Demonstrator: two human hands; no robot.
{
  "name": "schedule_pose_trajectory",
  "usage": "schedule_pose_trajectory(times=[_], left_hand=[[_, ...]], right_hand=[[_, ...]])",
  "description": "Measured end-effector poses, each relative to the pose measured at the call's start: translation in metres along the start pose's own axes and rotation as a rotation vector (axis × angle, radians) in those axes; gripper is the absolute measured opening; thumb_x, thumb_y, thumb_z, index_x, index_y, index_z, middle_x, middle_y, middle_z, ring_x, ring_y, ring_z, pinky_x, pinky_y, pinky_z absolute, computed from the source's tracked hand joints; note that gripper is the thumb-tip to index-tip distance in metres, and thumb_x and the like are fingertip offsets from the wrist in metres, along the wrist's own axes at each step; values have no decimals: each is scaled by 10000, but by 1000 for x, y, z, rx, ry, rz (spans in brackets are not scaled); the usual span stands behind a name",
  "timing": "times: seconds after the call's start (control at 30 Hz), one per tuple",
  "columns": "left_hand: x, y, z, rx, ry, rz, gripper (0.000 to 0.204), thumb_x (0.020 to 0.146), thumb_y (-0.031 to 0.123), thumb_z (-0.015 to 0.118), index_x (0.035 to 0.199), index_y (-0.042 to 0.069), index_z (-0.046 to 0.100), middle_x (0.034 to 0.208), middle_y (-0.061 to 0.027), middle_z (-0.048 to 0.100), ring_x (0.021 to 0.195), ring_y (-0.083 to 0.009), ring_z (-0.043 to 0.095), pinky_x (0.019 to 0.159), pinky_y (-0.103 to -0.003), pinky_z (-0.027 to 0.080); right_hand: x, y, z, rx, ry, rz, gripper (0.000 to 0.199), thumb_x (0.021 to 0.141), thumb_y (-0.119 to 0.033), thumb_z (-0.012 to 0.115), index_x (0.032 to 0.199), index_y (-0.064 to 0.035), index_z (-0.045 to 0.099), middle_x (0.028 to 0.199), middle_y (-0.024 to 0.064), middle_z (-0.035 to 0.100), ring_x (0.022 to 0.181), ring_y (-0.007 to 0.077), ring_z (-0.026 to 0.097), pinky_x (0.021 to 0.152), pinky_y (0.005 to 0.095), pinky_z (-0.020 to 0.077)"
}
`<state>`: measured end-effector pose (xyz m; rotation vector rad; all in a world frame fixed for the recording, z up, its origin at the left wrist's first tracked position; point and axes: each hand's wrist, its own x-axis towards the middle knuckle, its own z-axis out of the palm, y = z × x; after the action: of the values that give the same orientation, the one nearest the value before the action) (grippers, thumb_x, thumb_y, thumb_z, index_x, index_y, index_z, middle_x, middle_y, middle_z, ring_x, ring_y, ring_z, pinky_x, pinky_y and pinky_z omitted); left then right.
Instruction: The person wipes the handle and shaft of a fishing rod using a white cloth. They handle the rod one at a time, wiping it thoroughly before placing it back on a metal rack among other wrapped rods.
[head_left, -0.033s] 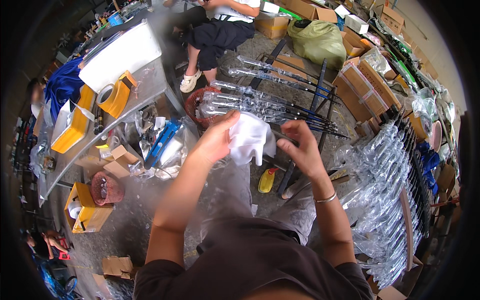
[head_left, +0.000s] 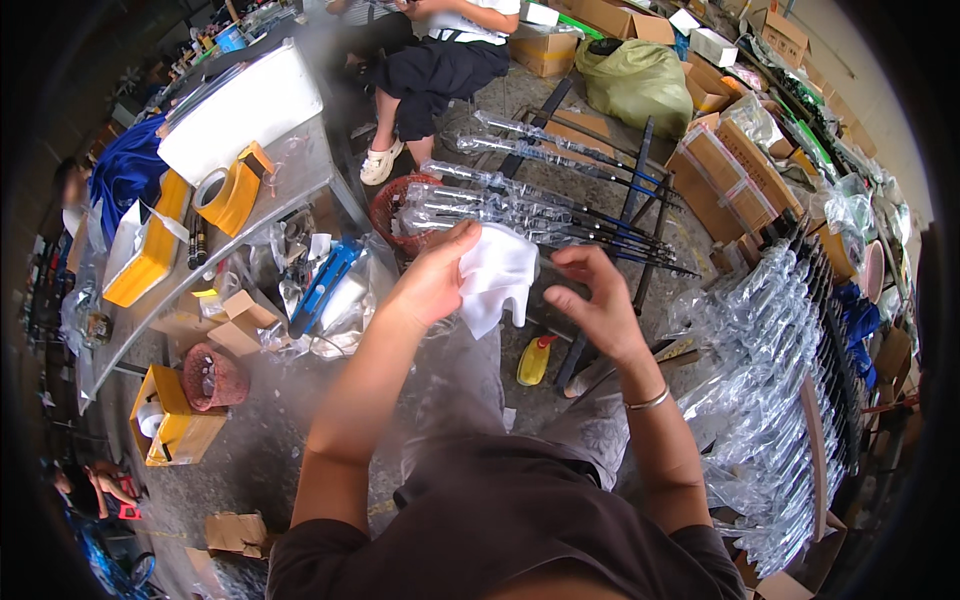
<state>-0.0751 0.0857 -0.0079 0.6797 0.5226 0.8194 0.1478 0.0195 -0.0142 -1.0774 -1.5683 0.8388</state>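
Note:
My left hand (head_left: 437, 278) is closed on a white cloth (head_left: 492, 285), pinched between thumb and fingers, and the cloth hangs down in loose folds. Just right of the cloth is my right hand (head_left: 597, 300), its thumb and fingers curved apart with nothing seen between them. A metal bracelet (head_left: 648, 400) circles the right wrist. Beyond both hands, several dark rods with clear plastic sleeves (head_left: 500, 208) lie across a black rack (head_left: 632, 200), their wrapped ends by a red basket (head_left: 385, 222). Below the right hand stands a yellow bottle (head_left: 533, 364) with a red top.
A cluttered table (head_left: 270, 205) with yellow tape rolls and a white box (head_left: 240, 110) stands at left. A red bin (head_left: 213, 378) sits near a yellow carton (head_left: 165, 440). At right lean many plastic-wrapped rods (head_left: 765, 400) and cardboard boxes (head_left: 735, 180). Another person (head_left: 440, 80) sits ahead.
The cloth's free edge has drawn in toward my left hand. My right hand has shifted slightly, its thumb a little farther from the cloth. My left hand has hardly moved.

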Motion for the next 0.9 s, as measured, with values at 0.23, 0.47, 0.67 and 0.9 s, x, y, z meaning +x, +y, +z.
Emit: schedule_pose_trajectory(times=[0.23, 0.47, 0.67, 0.9], left_hand=[[-7, -6, 14, 293, -69, 79, 718, 707, -60, 685, 1329, -10, 329, 1173, -103, 511, 1049, -160, 532, 887, -283, 458], [-8, -24, 26, 755, 4, 148, 638, 711, -47, 699, 1274, 17, 405, 1165, -98, 519, 1059, -151, 520, 846, -277, 469], [-12, -25, 29, 854, -35, 68, 571, 752, -67, 636, 1271, 11, 410, 1106, -95, 548, 1017, -162, 549, 829, -289, 473], [-16, -19, 22, 1307, -233, 130, 503, 696, -101, 602, 1184, -34, 498, 1048, -112, 621, 983, -171, 593, 811, -281, 464]], right_hand=[[4, -16, 19, -138, 85, -143, 295, 708, -52, 734, 966, -25, 595, 1002, 110, 550, 946, 249, 551, 813, 314, 450], [0, -22, 21, -296, 31, -94, 91, 786, 28, 626, 855, 3, 572, 887, 95, 524, 828, 213, 549, 722, 295, 450], [-9, -7, 10, -41, 97, 141, 39, 944, -64, 465, 928, -28, 461, 798, 2, 458, 709, 67, 434, 622, 217, 395], [-15, 3, -8, 59, 224, 232, 83, 971, -110, 430, 932, -41, 457, 778, -27, 413, 711, 61, 369, 641, 199, 359]])
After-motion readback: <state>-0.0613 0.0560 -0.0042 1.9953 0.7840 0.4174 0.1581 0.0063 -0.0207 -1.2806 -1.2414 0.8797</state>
